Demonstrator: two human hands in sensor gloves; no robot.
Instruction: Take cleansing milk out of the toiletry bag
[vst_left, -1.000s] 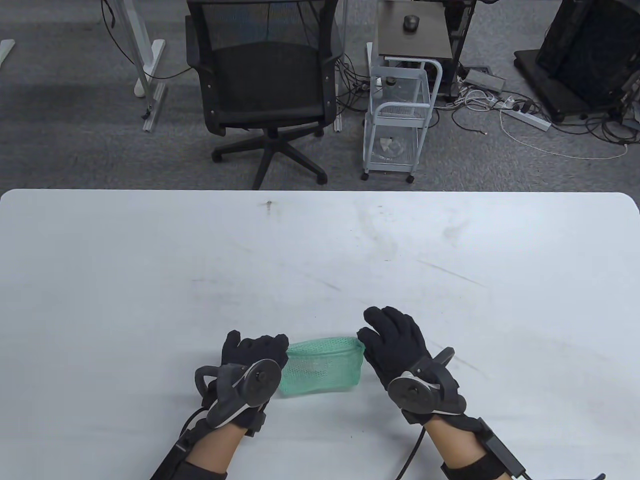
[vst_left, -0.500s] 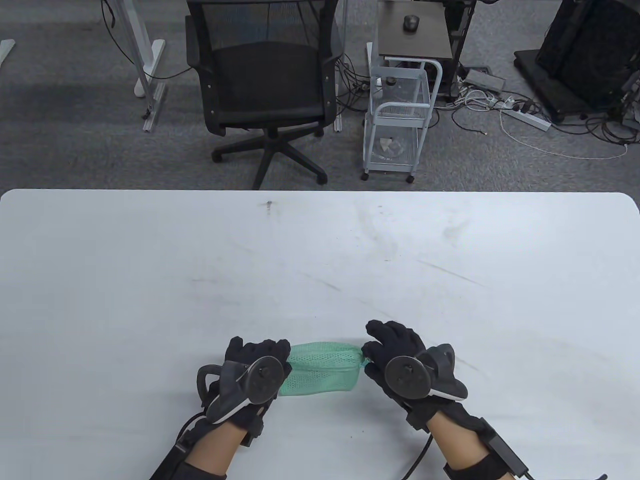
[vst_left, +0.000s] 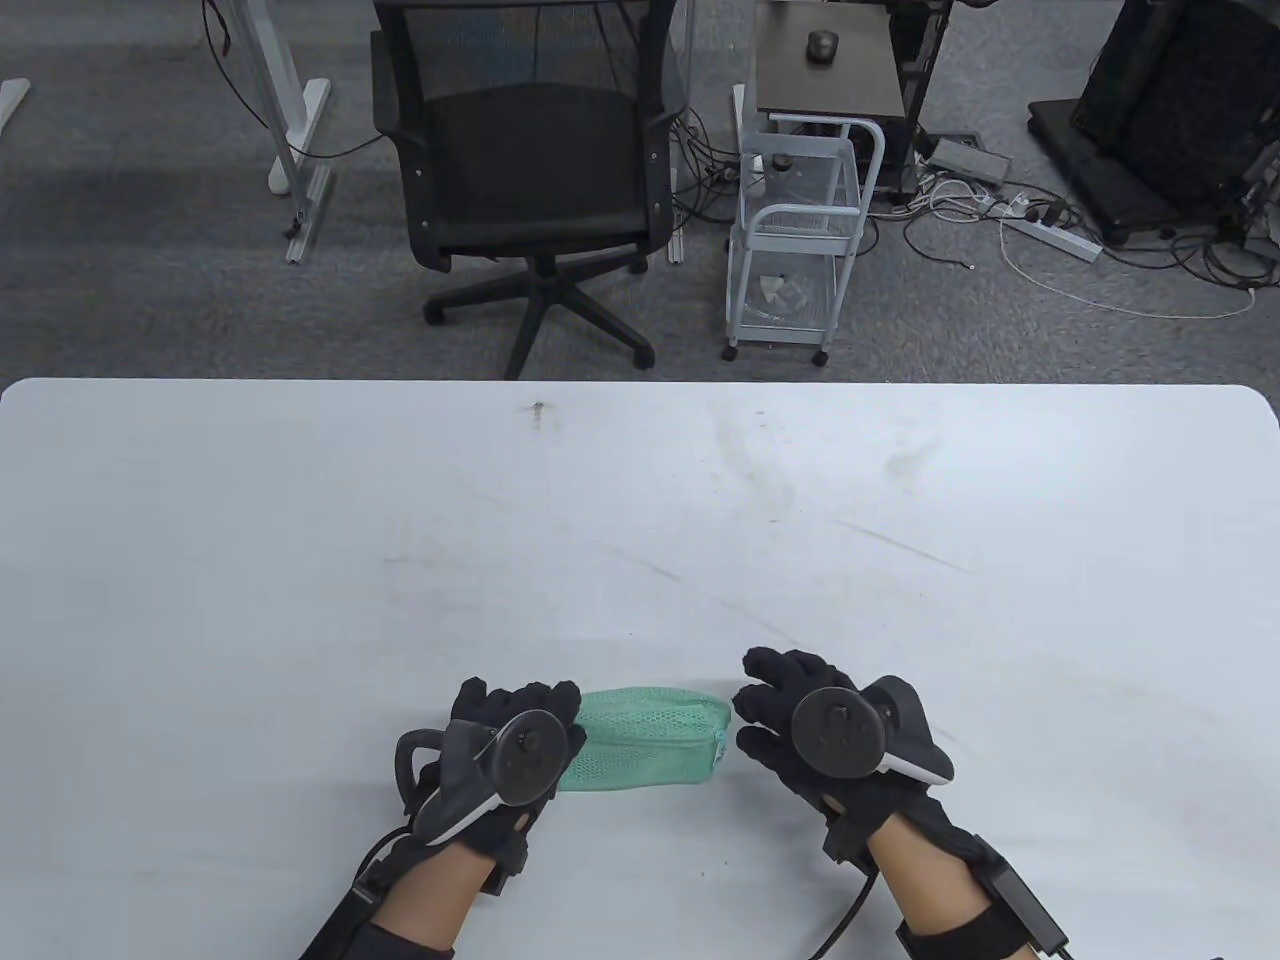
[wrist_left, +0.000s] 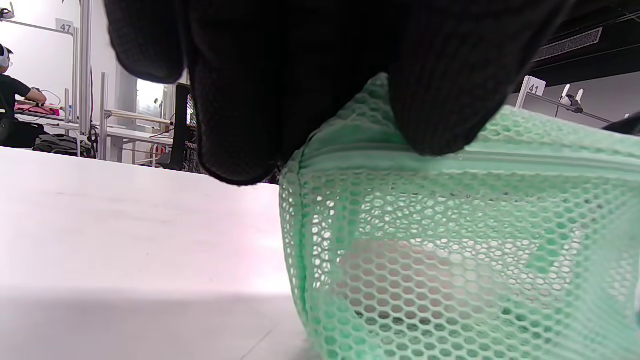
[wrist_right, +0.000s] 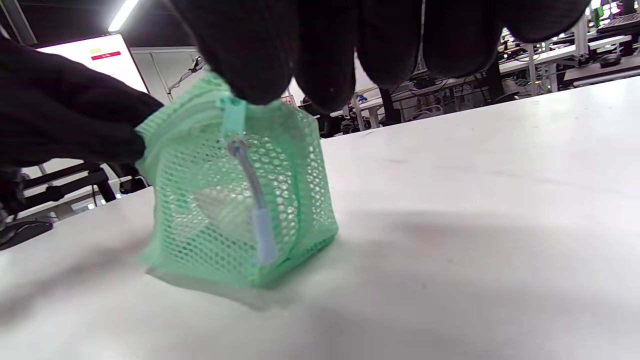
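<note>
Cleansing milk shows only as a pale, blurred shape (wrist_left: 400, 270) inside the green mesh toiletry bag (vst_left: 648, 738); through the netting in the right wrist view the same pale form (wrist_right: 220, 210) sits low in the bag, too indistinct to make out further. The bag stands on the white table (vst_left: 640, 520) near its front edge, between the two gloved hands.

The left hand (vst_left: 510, 745) is at the bag's left end. In the left wrist view its fingers (wrist_left: 435, 100) press down on the top seam of the mesh (wrist_left: 450, 240), with the fabric bulging up between them, so they grip the bag's upper edge at that end. The right hand (vst_left: 810, 720) is at the bag's right end. In the right wrist view its fingertips (wrist_right: 255, 65) come down onto the top corner of the bag (wrist_right: 200, 200), right where the zipper's green tab (wrist_right: 232, 117) begins, and the thumb (wrist_right: 75, 130) lies against the near side of the same corner; the hand pinches the bag there. A pale blue zipper pull (wrist_right: 262, 235) hangs loose down the end wall of the bag, not held by the fingers. The bag's top looks pressed together along the seam; whether the zipper is fully closed cannot be told.

Beyond the table's far edge stand a black office chair (vst_left: 530, 160) and a small white wire trolley (vst_left: 800, 240) on grey carpet.
</note>
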